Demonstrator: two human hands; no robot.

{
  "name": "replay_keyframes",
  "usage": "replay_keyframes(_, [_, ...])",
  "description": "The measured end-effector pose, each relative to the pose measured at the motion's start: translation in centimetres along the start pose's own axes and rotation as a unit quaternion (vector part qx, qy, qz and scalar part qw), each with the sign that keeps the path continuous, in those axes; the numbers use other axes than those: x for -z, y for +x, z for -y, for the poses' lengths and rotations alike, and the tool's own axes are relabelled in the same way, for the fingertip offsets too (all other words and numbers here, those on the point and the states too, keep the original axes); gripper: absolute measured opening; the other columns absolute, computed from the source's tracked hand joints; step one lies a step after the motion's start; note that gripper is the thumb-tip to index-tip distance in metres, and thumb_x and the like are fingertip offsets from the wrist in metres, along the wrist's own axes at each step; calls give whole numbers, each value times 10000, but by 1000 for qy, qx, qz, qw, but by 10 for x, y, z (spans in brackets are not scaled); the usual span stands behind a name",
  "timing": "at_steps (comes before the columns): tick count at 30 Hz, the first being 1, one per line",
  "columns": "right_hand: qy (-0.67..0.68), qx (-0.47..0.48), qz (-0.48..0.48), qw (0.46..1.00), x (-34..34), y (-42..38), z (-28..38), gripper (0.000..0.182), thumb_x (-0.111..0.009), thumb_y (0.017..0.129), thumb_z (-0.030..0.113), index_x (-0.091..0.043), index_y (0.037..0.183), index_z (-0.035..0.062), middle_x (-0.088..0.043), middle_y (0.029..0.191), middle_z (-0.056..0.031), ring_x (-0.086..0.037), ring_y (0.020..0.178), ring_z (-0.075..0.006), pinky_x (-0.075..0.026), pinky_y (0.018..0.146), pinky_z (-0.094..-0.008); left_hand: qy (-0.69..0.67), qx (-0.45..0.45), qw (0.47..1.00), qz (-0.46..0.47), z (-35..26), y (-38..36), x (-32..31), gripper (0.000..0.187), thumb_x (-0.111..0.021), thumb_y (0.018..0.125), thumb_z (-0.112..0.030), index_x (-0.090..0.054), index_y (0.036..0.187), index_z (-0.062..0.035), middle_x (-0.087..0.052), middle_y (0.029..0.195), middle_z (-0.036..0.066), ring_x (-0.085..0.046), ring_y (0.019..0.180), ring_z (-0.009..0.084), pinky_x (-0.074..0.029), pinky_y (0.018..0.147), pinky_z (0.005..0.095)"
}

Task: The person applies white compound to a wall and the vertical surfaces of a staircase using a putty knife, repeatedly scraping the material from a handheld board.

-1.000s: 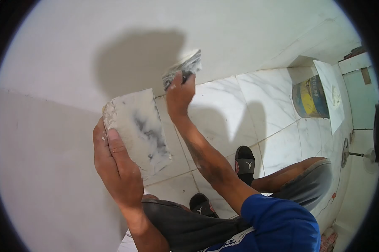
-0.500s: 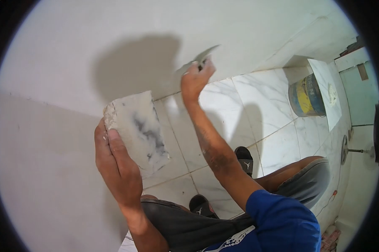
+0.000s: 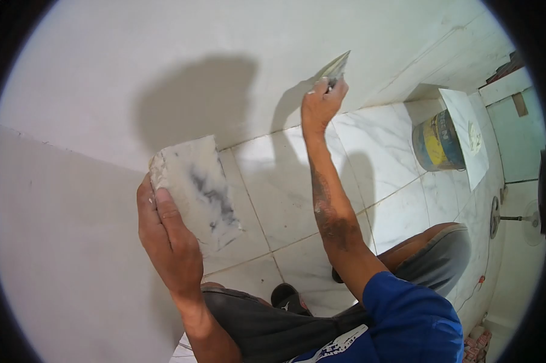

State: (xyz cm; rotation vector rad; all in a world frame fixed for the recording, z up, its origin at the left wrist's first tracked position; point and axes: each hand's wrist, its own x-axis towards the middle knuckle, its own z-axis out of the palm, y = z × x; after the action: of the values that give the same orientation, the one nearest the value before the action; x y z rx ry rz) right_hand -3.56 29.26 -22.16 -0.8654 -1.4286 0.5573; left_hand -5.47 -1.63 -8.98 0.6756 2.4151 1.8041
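Note:
My left hand (image 3: 171,221) grips a flat rectangular board (image 3: 194,187) by its left edge, thumb on the face. White putty and dark grey smears cover the board, with a thicker crust along the held edge. Up and to the right, my right hand (image 3: 323,107) is closed round a putty knife (image 3: 338,65), its blade close against the pale wall (image 3: 297,36). Most of the knife's handle is hidden in my fingers. Both hands cast shadows on the wall.
Marbled white floor tiles (image 3: 267,187) run along the wall's foot. At the right stands a blue and yellow bucket (image 3: 435,142) with a white sheet (image 3: 466,139) across it, a putty blob on the sheet. A round-based fan (image 3: 495,216) is at the far right.
My right hand has swept to the right and slightly up along the wall with the putty knife, its blade now more side-on. My left hand and the board have barely moved.

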Motion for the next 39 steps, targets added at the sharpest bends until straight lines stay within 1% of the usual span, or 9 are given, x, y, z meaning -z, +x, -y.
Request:
replay_keyframes(5, [-128, 217, 56, 966, -36, -63, 33, 467, -479, 874, -53, -455, 1339, -85, -479, 1236, -260, -511, 1081, -354, -422, 953, -416, 4, -9, 1000, 0, 5, 3, 0, 361, -355, 1052, -153, -526, 1283, 66, -633, 1140, 175, -595, 1031, 230, -461, 926, 330])
replay_keyframes(10, [117, 168, 251, 946, -16, -99, 62, 448, -483, 874, -80, -463, 1322, -80, -504, 1243, -244, -496, 1183, -375, -395, 1033, -419, 11, -25, 1000, -1, 6, 3, -3, 365, -353, 1054, -161, -528, 1283, 62, -633, 1138, 172, -594, 1033, 228, -458, 932, 329])
replay_keyframes(14, [9, 138, 173, 975, 12, -66, 52, 340, -482, 970, 67, -483, 1273, -86, -541, 1187, -250, -537, 1135, -360, -431, 975, -392, 1, -2, 1000, -13, -2, 2, -3, 366, -349, 1053, -160, -529, 1281, 62, -636, 1133, 164, -600, 1026, 220, -463, 925, 328])
replay_keyframes(15, [76, 7, 131, 988, 15, -51, 42, 314, -483, 992, 120, -501, 1214, -101, -585, 1084, -259, -582, 1034, -364, -452, 906, -409, 1, -3, 1000, -12, -2, 2, -3, 366, -349, 1053, -160, -530, 1280, 61, -637, 1132, 162, -601, 1024, 218, -464, 923, 327])
replay_keyframes(17, [-33, 37, -6, 999, 21, -11, 27, 320, -484, 1001, 195, -524, 1111, -103, -611, 920, -231, -584, 820, -336, -461, 789, -415, 2, -5, 1000, -11, -3, 2, -1, 366, -348, 1053, -161, -531, 1279, 60, -638, 1131, 158, -604, 1022, 214, -467, 919, 326])
replay_keyframes(21, [18, -109, 11, 994, 26, 48, 12, 347, -502, 971, 177, -510, 1161, -114, -587, 961, -207, -587, 851, -309, -466, 810, -406, 5, -10, 1000, -12, -4, 1, 3, 365, -348, 1055, -164, -530, 1282, 57, -637, 1133, 154, -605, 1023, 212, -469, 917, 324])
replay_keyframes(27, [-34, 94, -2, 995, -25, 4, 56, 440, -529, 925, 71, -454, 1314, -119, -471, 1163, -237, -499, 1052, -352, -417, 937, -412, -2, -7, 1000, -19, -3, 3, 0, 363, -346, 1058, -163, -526, 1288, 53, -635, 1140, 155, -600, 1035, 213, -463, 930, 328])
replay_keyframes(33, [75, 239, 210, 945, -19, -57, 80, 594, -494, 782, -99, -437, 1373, -75, -447, 1296, -284, -422, 1224, -430, -340, 1078, -464, 7, 1, 1000, -15, -6, 4, -3, 361, -353, 1056, -163, -529, 1287, 52, -631, 1155, 161, -596, 1046, 224, -457, 942, 331])
replay_keyframes(39, [26, 177, 123, 976, 31, 0, 53, 457, -450, 847, -55, -466, 1298, -126, -502, 1265, -298, -474, 1206, -442, -364, 1073, -478, -10, 4, 1000, -26, -7, 2, -1, 364, -355, 1056, -170, -536, 1282, 51, -635, 1148, 160, -595, 1047, 229, -456, 941, 331])
